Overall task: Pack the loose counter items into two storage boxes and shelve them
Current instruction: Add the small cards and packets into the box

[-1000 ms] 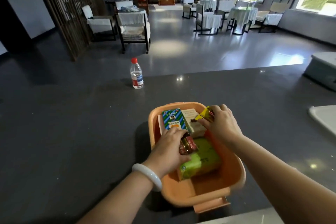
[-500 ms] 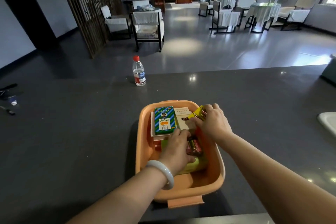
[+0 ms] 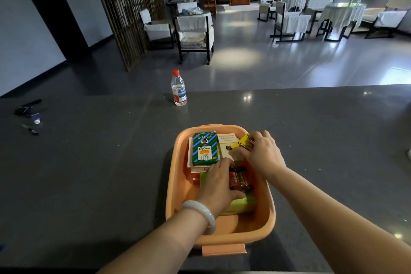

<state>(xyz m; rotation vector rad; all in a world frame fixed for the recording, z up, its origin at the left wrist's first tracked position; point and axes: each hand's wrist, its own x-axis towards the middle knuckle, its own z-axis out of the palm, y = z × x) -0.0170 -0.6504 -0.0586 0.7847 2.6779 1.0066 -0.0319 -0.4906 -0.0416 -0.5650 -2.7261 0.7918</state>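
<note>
Now left fingers (image 3: 220, 163) press green packet (image 3: 242, 203), right fingers (image 3: 264, 138) pinch yellow pack (image 3: 243, 141); bottle (image 3: 178, 89) beyond.

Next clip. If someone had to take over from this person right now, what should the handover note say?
Left hand: palm down on the green packet inside the orange box, beside the red packet; grip unclear.
Right hand: holds the yellow packet at the box's far right corner.
Done: striped box, white box and the packets are in the orange box.
Left: water bottle and small dark items lie loose on the counter. No second box or shelf in view; nothing shelved.
</note>
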